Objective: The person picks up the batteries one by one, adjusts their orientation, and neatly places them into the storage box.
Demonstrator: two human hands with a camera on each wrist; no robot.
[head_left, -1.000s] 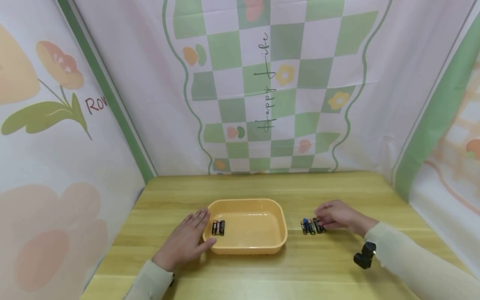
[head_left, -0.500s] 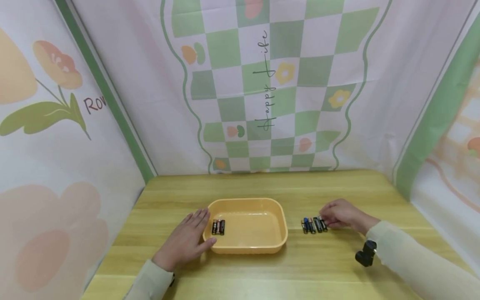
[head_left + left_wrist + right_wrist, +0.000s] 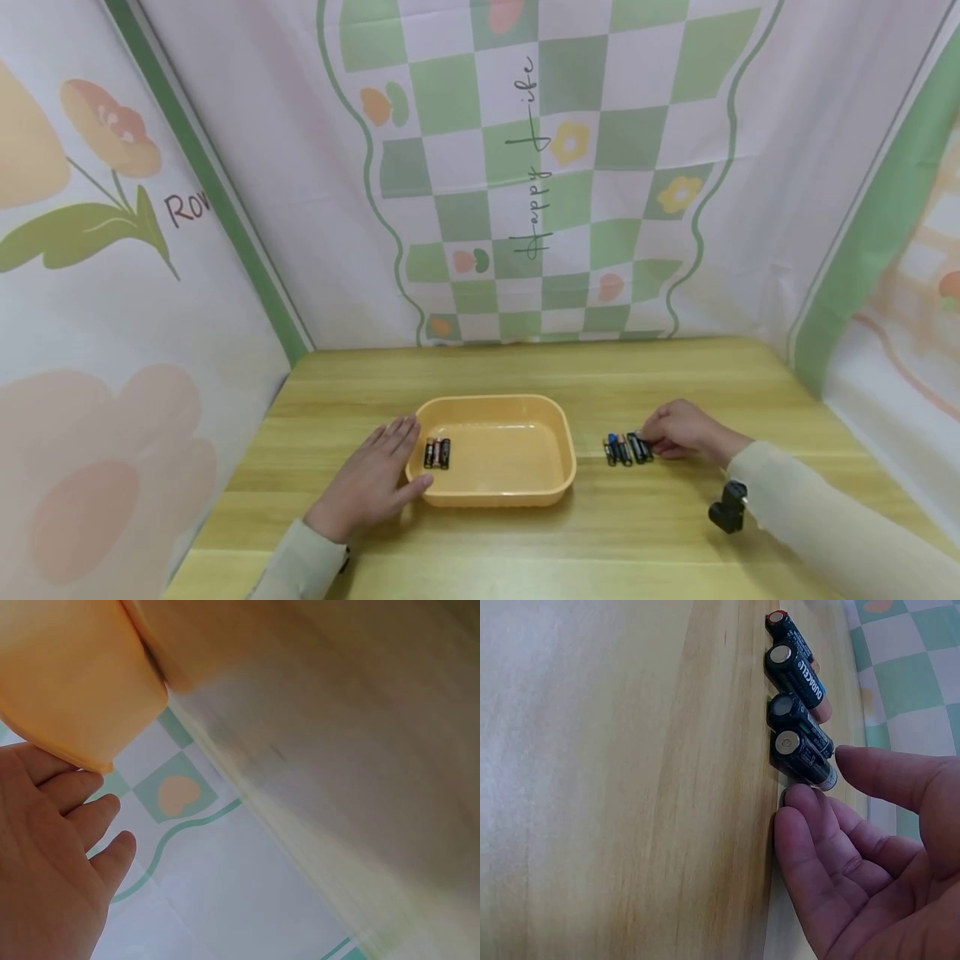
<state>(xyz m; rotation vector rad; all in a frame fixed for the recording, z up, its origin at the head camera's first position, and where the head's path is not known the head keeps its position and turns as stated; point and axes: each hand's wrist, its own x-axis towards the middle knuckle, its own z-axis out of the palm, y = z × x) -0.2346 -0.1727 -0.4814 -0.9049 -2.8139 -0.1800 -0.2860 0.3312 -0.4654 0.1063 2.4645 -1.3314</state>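
Observation:
Flat along the left rim of the yellow tray (image 3: 510, 475) rests my left hand (image 3: 367, 482), its fingers straight. Inside that rim, 3 batteries (image 3: 437, 453) lie side by side. In the left wrist view the left fingers (image 3: 79, 787) touch the tray's edge. Right of the tray, a row of several batteries (image 3: 619, 450) lies on the table. My right hand (image 3: 690, 433) is at the row's right end. In the right wrist view, its loosely bent fingers (image 3: 802, 832) are against or just beside the nearest dark battery (image 3: 804, 760), the thumb near its far end; contact is unclear.
The wooden table (image 3: 495, 550) carries the tray and batteries. Printed curtains (image 3: 480, 183) enclose it at the back and both sides. A black device (image 3: 727, 507) is strapped to the right wrist.
My right hand first shifted slightly right along the battery row, then slightly back left against its end. The end batteries now lie closer together. My left hand and the tray stay put.

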